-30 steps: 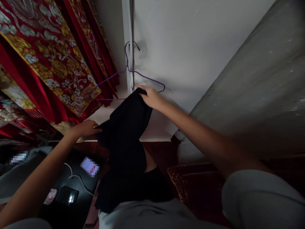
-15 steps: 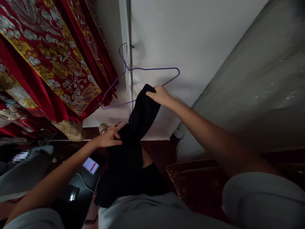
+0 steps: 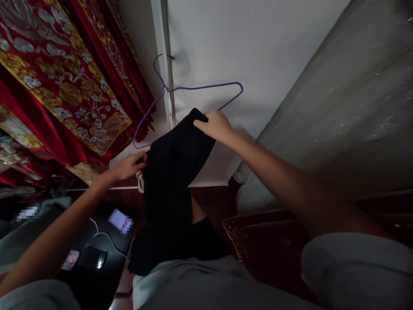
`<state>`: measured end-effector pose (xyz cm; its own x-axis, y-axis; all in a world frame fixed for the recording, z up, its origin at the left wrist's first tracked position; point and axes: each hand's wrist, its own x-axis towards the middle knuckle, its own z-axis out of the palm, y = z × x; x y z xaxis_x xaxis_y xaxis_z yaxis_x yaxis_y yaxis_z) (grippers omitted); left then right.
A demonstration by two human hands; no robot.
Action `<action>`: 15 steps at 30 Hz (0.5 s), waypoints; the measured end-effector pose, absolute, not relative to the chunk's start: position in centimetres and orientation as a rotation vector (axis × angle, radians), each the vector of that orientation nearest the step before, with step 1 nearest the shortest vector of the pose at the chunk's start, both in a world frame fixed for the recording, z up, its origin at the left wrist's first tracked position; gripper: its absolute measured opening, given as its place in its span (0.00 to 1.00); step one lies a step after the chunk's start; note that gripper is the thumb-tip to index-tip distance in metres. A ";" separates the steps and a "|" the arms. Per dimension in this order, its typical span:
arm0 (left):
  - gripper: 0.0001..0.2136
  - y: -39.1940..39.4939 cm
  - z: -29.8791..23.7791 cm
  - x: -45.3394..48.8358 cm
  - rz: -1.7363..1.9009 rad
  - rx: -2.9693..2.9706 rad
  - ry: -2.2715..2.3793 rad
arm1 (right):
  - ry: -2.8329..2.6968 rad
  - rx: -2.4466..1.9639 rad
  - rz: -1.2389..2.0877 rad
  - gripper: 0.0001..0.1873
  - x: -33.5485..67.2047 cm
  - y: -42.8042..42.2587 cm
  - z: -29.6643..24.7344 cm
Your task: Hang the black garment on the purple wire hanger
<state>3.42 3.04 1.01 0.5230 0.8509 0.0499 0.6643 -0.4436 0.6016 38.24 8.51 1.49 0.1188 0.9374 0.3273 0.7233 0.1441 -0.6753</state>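
Stretched between my hands is a black garment (image 3: 176,157), its upper edge slanting up to the right; I cannot tell its exact kind. My right hand (image 3: 217,125) pinches the upper right corner, thumb on the near side. At the upper left edge, my left hand (image 3: 131,165) is closed with its fingers curled on the cloth. Behind the garment, a purple wire hanger (image 3: 206,87) hangs by its hook from a hook on a pale upright strip (image 3: 168,97). The cloth covers most of the hanger's lower bar.
Red embroidered cloth (image 3: 77,86) hangs at the left. Below it, a black table (image 3: 97,280) bears a lit phone (image 3: 120,220), a dark device (image 3: 93,258) and a white cable (image 3: 111,242). Grey plastic sheeting (image 3: 338,116) covers the right side, above a dark red carved piece (image 3: 238,241).
My left hand has moved left and slightly up, closing on the garment's edge. The garment's top is now spread wider. My right hand keeps its grip.
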 end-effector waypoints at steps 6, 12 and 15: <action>0.05 5.5 4.7 -0.3 0.825 2.493 1.369 | -1.589 -1.603 0.519 0.19 37.0 8.6 1.0; 0.03 7.5 7.4 5.3 1.201 2.644 1.497 | -1.498 -1.570 0.577 0.23 36.2 8.3 0.0; 0.07 9.5 7.3 7.2 1.325 2.603 1.301 | -1.519 -1.496 0.531 0.18 36.0 7.9 -0.5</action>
<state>7.23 9.49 7.27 0.3260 0.6390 0.6967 0.6850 -0.6676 0.2918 35.98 7.86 -0.48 0.1490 0.9425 0.2990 0.5508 0.1720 -0.8167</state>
